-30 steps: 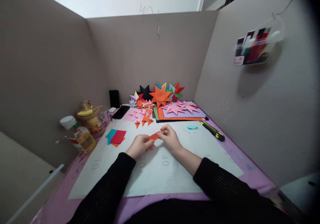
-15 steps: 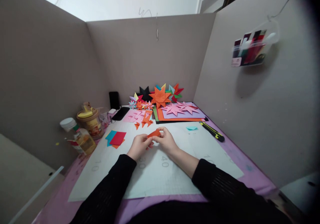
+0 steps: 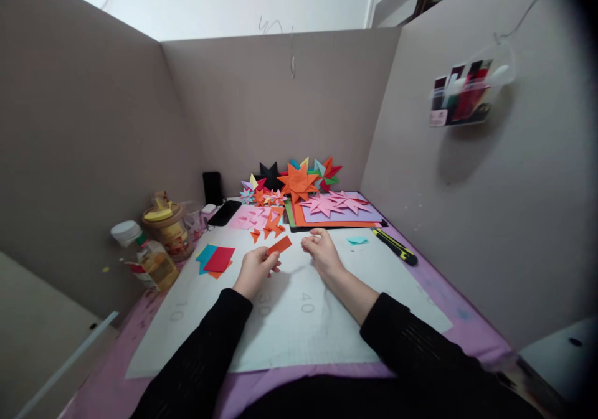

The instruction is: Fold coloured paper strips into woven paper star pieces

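Observation:
Pinched between the thumb and fingers of my left hand (image 3: 256, 269) is a small orange strip of folded paper (image 3: 281, 244), raised over the white mat (image 3: 289, 338). My right hand (image 3: 322, 252) hovers a little to the right of the strip, apart from it, its fingers loosely curled with nothing visible in them. Left of my left hand lie square paper sheets: a red one (image 3: 219, 259) on top of a blue one (image 3: 205, 254), with orange edges showing. Beyond my hands are small orange folded pieces (image 3: 273, 227) and pink folded pieces (image 3: 256, 216).
Folded paper stars (image 3: 299, 181) stand against the back panel. Pink stars (image 3: 323, 203) rest on stacked coloured sheets (image 3: 336, 223). A utility knife (image 3: 395, 246) and a turquoise folded paper (image 3: 357, 241) lie at right. At left stand a glue bottle (image 3: 156, 266), a lidded cup (image 3: 168, 223) and phones (image 3: 225, 213).
My right hand has let go of the orange paper and moved right. The strip stays in my left hand, which has shifted slightly left.

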